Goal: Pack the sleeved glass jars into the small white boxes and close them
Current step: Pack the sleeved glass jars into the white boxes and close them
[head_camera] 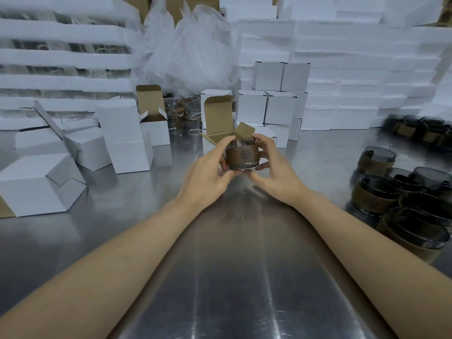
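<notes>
1. The grip is two-handed: the left hand (210,173) and right hand (272,167) curl fingers and thumbs round the sleeved jar (241,155) from opposite sides. They hold it above the table (220,277), just in front of the open white box (218,123).
2. Glass: probably stiff, breakable and slick where bare. The sleeve looks the safest place to hold.
3. The jar is short, round and clear, with a wide brown band bearing a faint emblem.
4. More banded jars (389,194) stand to the right.
</notes>
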### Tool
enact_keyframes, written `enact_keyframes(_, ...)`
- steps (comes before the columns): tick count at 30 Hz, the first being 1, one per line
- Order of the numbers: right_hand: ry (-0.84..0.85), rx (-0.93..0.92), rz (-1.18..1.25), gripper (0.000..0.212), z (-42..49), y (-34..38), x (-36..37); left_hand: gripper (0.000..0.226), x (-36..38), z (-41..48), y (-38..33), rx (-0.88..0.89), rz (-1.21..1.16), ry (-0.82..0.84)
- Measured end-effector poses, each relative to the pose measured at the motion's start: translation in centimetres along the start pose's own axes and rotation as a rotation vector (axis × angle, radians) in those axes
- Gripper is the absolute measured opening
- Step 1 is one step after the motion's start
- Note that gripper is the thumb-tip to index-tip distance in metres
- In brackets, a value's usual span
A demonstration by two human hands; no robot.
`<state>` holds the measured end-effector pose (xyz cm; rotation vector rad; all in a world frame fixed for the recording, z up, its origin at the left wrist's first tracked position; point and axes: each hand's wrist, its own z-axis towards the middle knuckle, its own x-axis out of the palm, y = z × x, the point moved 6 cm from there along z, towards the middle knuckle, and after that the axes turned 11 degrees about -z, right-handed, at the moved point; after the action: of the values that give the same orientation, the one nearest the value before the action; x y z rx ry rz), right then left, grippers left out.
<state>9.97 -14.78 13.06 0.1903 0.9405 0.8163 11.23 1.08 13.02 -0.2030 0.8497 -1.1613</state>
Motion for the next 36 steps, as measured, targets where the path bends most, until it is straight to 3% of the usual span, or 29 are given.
enact_keyframes(6,-0.020,0.016,-0.033,0.067,0.2,-0.3,-0.2,0.070,-0.1,0.1,0.1,0.015,-0.023,-0.011)
enact_keyframes(19,-0.248,-0.349,-0.375,0.063,-0.3,5.5,-0.8,0.055,0.8,-0.1,2.5,-0.212,-0.251,0.090)
enact_keyframes(26,-0.291,-0.372,-0.399,0.061,-0.4,5.3,-0.9,0.055,0.8,0.0,2.5,-0.187,-0.299,0.063)
enact_keyframes(30,-0.261,-0.289,-0.271,0.063,0.1,4.1,-1.2,0.071,0.1,0.3,1.7,-0.108,-0.339,-0.035)
enact_keyframes(36,-0.142,0.013,-0.111,0.069,0.6,-0.1,-1.0,0.065,-0.2,0.1,0.3,-0.009,-0.329,-0.031)
